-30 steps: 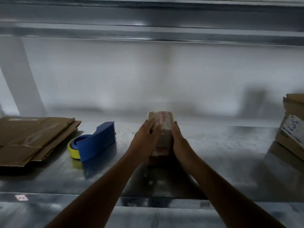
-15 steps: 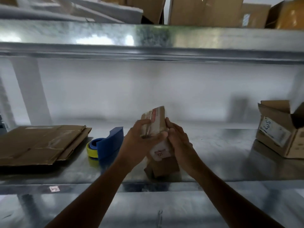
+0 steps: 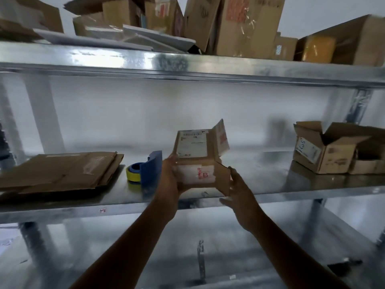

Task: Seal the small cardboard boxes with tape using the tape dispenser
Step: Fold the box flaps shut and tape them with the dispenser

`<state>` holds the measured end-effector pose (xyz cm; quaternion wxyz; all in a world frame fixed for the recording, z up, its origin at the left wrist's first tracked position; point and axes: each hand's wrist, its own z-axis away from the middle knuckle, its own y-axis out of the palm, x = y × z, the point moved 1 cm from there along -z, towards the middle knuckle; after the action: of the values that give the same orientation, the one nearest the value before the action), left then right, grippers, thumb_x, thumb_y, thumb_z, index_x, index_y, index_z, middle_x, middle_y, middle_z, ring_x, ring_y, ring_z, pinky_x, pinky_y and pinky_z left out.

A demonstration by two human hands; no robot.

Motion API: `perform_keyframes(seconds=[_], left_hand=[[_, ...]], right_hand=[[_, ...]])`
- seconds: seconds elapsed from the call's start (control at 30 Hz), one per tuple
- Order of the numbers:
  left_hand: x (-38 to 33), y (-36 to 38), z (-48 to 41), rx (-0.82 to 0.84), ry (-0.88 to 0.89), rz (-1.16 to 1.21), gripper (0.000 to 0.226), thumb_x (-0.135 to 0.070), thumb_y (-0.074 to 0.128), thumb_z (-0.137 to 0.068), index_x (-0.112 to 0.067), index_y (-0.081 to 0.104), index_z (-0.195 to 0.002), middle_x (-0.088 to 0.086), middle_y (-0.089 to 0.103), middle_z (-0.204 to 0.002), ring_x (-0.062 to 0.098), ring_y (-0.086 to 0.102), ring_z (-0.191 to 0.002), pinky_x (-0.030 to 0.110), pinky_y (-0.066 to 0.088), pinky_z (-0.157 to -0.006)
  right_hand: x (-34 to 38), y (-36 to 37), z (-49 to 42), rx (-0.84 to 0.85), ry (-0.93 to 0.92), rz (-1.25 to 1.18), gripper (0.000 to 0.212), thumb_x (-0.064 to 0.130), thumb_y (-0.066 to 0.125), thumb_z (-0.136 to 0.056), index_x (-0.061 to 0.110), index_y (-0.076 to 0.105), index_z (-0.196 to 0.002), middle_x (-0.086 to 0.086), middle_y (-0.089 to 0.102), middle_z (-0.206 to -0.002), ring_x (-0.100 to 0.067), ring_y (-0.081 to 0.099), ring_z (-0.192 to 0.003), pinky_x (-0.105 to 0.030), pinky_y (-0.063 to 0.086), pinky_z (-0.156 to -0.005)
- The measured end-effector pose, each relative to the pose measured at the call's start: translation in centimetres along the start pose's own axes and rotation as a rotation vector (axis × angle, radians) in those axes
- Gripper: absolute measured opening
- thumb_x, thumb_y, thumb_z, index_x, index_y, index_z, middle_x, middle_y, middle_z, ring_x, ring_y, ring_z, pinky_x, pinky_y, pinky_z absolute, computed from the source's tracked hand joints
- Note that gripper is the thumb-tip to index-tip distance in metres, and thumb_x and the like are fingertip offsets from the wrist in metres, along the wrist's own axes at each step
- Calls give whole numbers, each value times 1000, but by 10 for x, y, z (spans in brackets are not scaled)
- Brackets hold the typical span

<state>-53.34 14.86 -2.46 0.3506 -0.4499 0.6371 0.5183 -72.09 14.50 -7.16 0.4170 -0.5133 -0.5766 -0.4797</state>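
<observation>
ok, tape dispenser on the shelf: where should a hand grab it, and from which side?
I'd take the tape dispenser by its blue upright body, from above and the near side: that part stands tall off the shelf, while the yellow roll sits low at its left. The left hand is nearest but grips the small box.

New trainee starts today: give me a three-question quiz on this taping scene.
1. True or false: the tape dispenser lies on the shelf, in neither hand.
2. The small box's flaps are: A taped shut, B standing open, C torn off.
3. Fill in: the ___ hand grips the box on the dispenser's side.
Key: 1 true; 2 B; 3 left hand.
</observation>
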Motion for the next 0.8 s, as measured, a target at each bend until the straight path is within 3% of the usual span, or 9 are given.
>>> perform_keyframes(seconds=[0.07,0.17,0.27,0.33,0.47,0.57,0.63,0.73,0.8], left_hand=[[8,5,11,29,-61,36,26,-35,39,-108,-28,63,-117,0,77,-108,26,71,-106,52,58,-93],[16,8,15,8,-48,41,35,-42,44,-104,-30,54,-135,4,68,-128,25,68,-111,36,63,-77],[13,14,15,14,15,-97,28,-31,47,-106,-37,50,-133,-1,68,-118,20,70,-100,27,61,-65],[17,21,15,11,-52,-177,25,-42,49,-105,-29,59,-124,1,74,-106,21,73,-93,36,62,-73],[32,39,23,62,-125,-228,78,-83,49,-77,-27,56,-130,2,72,-118,21,70,-104,39,61,-81],[49,57,28,7,-14,-209,82,-78,47,-77,-23,50,-139,-1,70,-120,19,71,-101,27,61,-70],[59,73,28,7,2,-161,104,-93,48,-67,-24,48,-144,1,69,-126,22,71,-109,34,63,-78],[73,107,31,114,-75,-117,113,-103,43,-59,-37,41,-151,-7,60,-143,22,59,-130,55,47,-108],[78,138,35,218,-86,-89,111,-101,45,-62,-38,38,-154,-6,53,-151,23,51,-138,57,39,-115]], right_hand=[[4,3,10,34,8,-64,73,82,45,-83,38,51,-140,8,65,-135,-19,59,-127,-45,54,-91],[12,-4,19,-21,-14,-261,55,60,30,-100,30,53,-140,-1,66,-134,-27,63,-123,-58,52,-96],[18,-22,20,-25,-27,-370,46,40,41,-106,24,43,-149,-14,63,-136,-37,62,-123,-67,48,-98],[18,-29,21,-17,-47,-332,48,28,49,-104,25,39,-151,-14,61,-138,-38,62,-122,-68,48,-98],[21,-36,27,-64,-145,-139,51,37,56,-96,25,47,-145,-2,65,-132,-24,64,-121,-52,55,-97],[23,-49,36,-84,-146,-106,67,57,67,-86,22,52,-142,-3,66,-131,-24,62,-122,-50,53,-100],[26,-67,43,-102,-141,-73,82,67,72,-74,23,54,-140,-2,67,-130,-23,63,-121,-48,53,-100],[35,-102,53,-147,-122,-63,61,63,63,-83,30,56,-133,1,63,-135,-21,59,-124,-48,47,-108],[42,-131,58,-178,-79,-75,53,63,59,-86,35,51,-130,2,55,-143,-21,54,-129,-49,43,-113]])
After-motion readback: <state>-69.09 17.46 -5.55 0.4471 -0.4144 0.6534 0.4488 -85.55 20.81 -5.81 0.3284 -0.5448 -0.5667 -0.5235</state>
